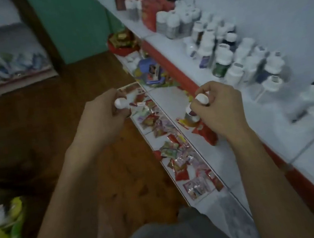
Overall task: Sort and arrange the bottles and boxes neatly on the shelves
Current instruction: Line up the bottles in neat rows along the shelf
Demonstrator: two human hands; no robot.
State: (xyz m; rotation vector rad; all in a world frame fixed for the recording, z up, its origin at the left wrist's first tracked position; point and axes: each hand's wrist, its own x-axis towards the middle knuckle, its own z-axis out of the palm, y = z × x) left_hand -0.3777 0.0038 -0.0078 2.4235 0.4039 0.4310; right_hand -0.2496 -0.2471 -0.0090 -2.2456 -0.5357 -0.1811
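Observation:
My left hand grips a small white-capped bottle, held over the front edge of the lower shelf. My right hand grips another white-capped bottle above the lower shelf; a second small bottle with a dark label sits just under its fingers, and I cannot tell whether the hand holds it too. On the upper white shelf, several white-capped bottles stand in loose rows, with red boxes at the far end.
The lower shelf carries scattered small sachets, a blue tin and a red and gold box. A red strip edges the upper shelf. Wooden floor lies to the left, with green packets at the bottom left.

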